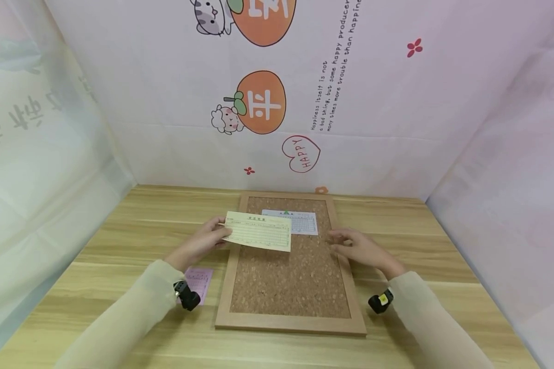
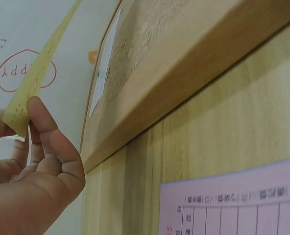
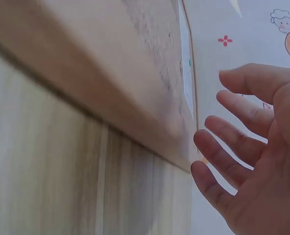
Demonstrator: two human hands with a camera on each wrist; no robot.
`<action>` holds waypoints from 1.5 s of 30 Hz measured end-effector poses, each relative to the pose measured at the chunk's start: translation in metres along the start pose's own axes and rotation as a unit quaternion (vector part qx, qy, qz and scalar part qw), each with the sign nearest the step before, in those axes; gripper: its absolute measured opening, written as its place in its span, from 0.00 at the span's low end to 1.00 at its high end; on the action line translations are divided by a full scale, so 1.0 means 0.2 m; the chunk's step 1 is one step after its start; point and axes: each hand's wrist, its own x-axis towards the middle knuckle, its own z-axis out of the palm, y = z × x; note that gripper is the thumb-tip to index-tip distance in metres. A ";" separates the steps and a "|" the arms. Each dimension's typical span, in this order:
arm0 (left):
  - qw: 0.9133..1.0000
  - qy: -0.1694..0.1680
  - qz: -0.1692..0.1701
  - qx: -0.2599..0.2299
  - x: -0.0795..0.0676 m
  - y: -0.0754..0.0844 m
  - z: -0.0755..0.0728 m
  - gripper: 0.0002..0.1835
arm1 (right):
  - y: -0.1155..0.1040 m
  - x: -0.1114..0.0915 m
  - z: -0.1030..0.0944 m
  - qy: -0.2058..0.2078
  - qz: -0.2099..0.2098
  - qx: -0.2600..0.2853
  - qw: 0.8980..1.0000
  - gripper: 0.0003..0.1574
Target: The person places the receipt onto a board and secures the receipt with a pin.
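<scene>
My left hand [image 1: 209, 237] pinches a yellow printed form [image 1: 260, 233] by its left end, thumb on top. The form is held over the upper left of a cork board [image 1: 295, 282] with a wooden frame. In the left wrist view the yellow form [image 2: 35, 76] shows nearly edge-on between thumb and fingers. A white printed form [image 1: 304, 223] lies at the top of the cork, with a small green pushpin [image 1: 286, 212] at its upper edge; the yellow form partly covers it. My right hand [image 1: 357, 247] hovers at the board's right frame, fingers spread and holding nothing.
A pink printed form [image 1: 200, 283] lies on the wooden table [image 1: 134, 246] left of the board, partly hidden by the left wrist. White printed cloth [image 1: 374, 102] hangs behind the table and at both sides. Each wrist wears a small black camera.
</scene>
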 end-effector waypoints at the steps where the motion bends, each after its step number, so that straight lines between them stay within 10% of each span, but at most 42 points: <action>1: 1.000 -0.002 0.001 -0.001 0.00 0.00 0.01 0.21 | -0.01 0.00 0.01 0.003 0.002 0.000 1.000 0.30; 40: 1.000 -0.005 -0.014 -0.013 0.09 -0.02 0.25 0.20 | -0.17 0.11 0.18 0.061 0.008 0.111 0.992 0.15; 45: 0.999 0.015 -0.006 0.045 0.09 -0.01 0.26 0.18 | -0.16 0.11 0.18 0.053 0.009 0.103 0.993 0.15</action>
